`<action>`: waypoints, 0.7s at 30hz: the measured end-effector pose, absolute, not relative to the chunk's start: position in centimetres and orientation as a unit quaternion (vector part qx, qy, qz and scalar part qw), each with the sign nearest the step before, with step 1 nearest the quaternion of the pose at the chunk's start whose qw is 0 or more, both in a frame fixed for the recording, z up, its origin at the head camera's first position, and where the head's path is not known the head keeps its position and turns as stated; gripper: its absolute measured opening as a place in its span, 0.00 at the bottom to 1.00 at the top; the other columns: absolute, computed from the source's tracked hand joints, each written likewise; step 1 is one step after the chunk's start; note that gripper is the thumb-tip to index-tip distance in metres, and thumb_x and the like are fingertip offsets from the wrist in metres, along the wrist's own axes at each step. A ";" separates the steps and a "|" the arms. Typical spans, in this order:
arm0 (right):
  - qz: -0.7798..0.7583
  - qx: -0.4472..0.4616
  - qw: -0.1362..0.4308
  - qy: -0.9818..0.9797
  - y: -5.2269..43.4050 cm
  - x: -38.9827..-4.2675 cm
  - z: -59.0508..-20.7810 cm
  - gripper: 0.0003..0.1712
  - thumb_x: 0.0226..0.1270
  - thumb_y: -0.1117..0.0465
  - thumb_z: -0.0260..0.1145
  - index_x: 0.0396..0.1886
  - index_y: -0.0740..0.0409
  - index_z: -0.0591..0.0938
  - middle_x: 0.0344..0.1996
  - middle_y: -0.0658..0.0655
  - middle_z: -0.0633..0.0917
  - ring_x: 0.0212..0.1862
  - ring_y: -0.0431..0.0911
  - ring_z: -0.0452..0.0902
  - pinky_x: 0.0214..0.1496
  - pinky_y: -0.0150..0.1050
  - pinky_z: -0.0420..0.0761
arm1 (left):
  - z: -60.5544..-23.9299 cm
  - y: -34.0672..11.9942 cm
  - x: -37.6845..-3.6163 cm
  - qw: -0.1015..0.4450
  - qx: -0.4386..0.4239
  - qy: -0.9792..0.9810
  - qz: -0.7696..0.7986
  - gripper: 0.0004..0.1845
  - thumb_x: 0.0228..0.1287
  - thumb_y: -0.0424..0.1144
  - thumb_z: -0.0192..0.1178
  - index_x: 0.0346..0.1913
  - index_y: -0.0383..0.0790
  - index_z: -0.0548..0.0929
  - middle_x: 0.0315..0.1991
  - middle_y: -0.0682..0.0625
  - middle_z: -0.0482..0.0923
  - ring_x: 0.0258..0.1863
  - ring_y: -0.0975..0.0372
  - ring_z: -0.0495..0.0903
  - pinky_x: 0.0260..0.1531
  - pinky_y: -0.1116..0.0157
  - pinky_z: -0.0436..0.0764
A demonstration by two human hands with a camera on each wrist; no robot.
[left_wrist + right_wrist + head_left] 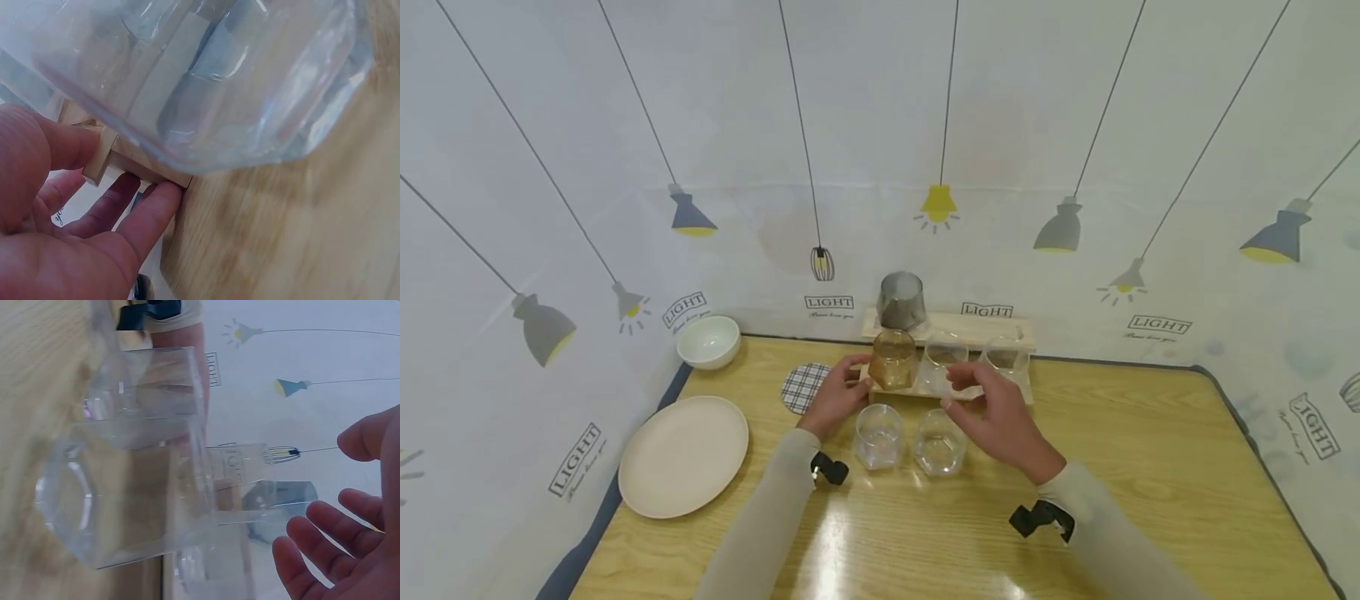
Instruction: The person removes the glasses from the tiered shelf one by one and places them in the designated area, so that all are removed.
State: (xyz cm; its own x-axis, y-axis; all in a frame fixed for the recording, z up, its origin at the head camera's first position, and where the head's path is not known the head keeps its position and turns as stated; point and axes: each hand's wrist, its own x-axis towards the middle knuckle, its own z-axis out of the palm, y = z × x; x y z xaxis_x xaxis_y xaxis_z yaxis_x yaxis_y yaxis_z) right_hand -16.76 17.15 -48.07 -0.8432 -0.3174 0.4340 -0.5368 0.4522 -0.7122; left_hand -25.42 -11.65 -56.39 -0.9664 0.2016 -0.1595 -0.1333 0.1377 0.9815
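Gripping the left end of a wooden rack [981, 327] between thumb and fingers, our left hand [837, 398] sits just beside the amber glass [892, 360] standing on it. We hold nothing in our right hand [1003, 417], its thumb and fingers loosely apart before the rack's clear glasses [944, 352]. Beyond our left hand stands a grey glass [901, 300]; between our hands, nearer us, two clear tumblers [940, 450] stand on the table [1150, 442].
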 end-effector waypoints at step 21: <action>0.442 0.212 0.161 -0.857 13.4 -22.9 -43.4 0.29 0.74 0.54 0.72 0.69 0.60 0.77 0.63 0.61 0.82 0.63 0.56 0.78 0.61 0.59 0.84 | -56.5 -11.6 -25.5 0.120 0.028 0.750 0.650 0.26 0.78 0.35 0.62 0.74 0.47 0.73 0.61 0.35 0.77 0.61 0.48 0.80 0.56 0.55 0.87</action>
